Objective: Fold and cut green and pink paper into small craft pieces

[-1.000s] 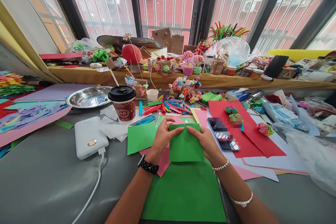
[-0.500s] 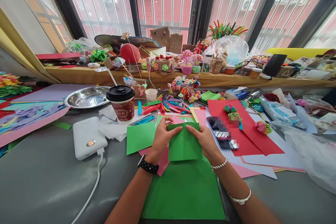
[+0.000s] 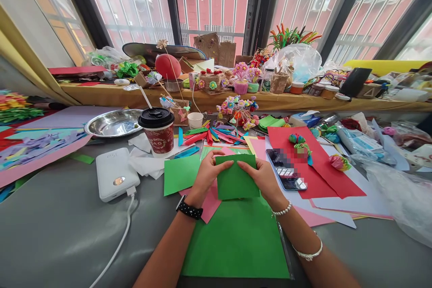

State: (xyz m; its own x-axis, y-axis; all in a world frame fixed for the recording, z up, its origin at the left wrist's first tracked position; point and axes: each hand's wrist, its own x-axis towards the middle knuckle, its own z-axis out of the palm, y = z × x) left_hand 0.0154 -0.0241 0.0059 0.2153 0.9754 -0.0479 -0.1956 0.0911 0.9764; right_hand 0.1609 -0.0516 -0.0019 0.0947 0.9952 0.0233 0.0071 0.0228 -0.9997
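A small folded green paper (image 3: 236, 183) is held up between both hands over a large green sheet (image 3: 238, 243) on the grey table. My left hand (image 3: 206, 175) pinches its upper left edge, thumb on the front. My right hand (image 3: 264, 179) grips the upper right edge the same way. The thumbs nearly meet near the top middle of the paper. Another green square (image 3: 180, 174) and a pink sheet (image 3: 211, 204) lie just left of my left hand. A phone (image 3: 286, 170) rests on red paper right beside my right hand.
A white power bank (image 3: 114, 173) with its cable and a lidded coffee cup (image 3: 158, 129) stand to the left, with a steel dish (image 3: 114, 123) behind. Coloured paper strips, paper flowers and craft clutter fill the back ledge. Plastic bags (image 3: 401, 193) lie at right.
The top of the small green paper, which showed a notch between the thumbs, now lies flat and straight. The hands have stayed in nearly the same place.
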